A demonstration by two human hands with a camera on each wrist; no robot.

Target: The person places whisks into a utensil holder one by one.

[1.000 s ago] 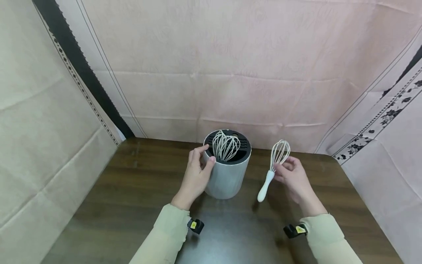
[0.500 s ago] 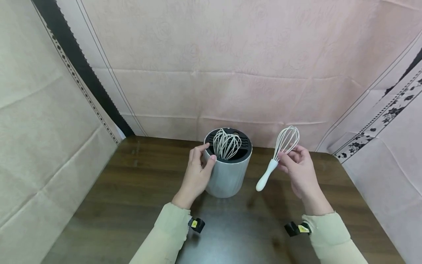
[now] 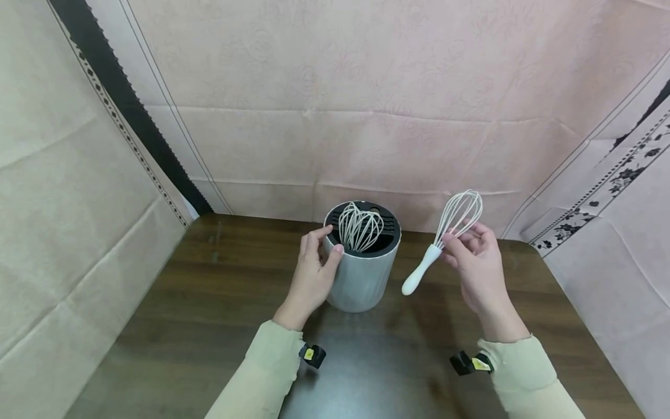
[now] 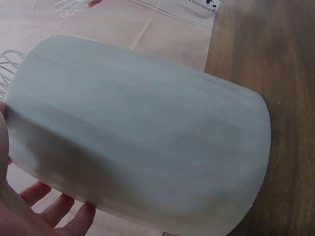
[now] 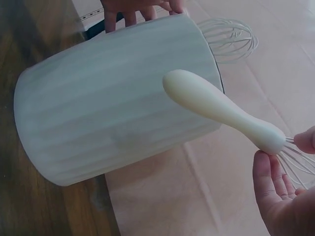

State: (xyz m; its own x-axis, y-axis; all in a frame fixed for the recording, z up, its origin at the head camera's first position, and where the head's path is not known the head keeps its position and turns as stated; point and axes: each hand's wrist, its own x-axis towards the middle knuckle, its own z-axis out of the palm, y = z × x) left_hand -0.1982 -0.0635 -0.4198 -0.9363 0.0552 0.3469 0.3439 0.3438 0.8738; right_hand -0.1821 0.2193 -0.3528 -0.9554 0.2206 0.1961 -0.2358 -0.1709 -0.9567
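Observation:
A ribbed grey-white utensil holder [image 3: 362, 282] with a black slotted top stands on the table. Out of its front opening sticks the wire head of a whisk [image 3: 360, 228]; the rest of that whisk is hidden inside. My left hand [image 3: 307, 282] grips the holder's left side near the rim, thumb in front and fingers further round. To the right of the holder, my right hand [image 3: 480, 270] pinches a second whisk [image 3: 423, 269] by its wires, just above the white handle. This whisk is tilted in the air, wires up and handle [image 5: 211, 101] pointing down-left.
The brown wooden table [image 3: 220, 302] ends at a pale cloth backdrop [image 3: 335, 116] close behind the holder. Cloth panels [image 3: 68, 233] with dark trim rise on both sides. A small black wrist camera [image 3: 312, 355] sits on each sleeve.
My right hand has lifted the second whisk up and away from me, and its handle has swung further to the left. The left hand and the holder stay in place.

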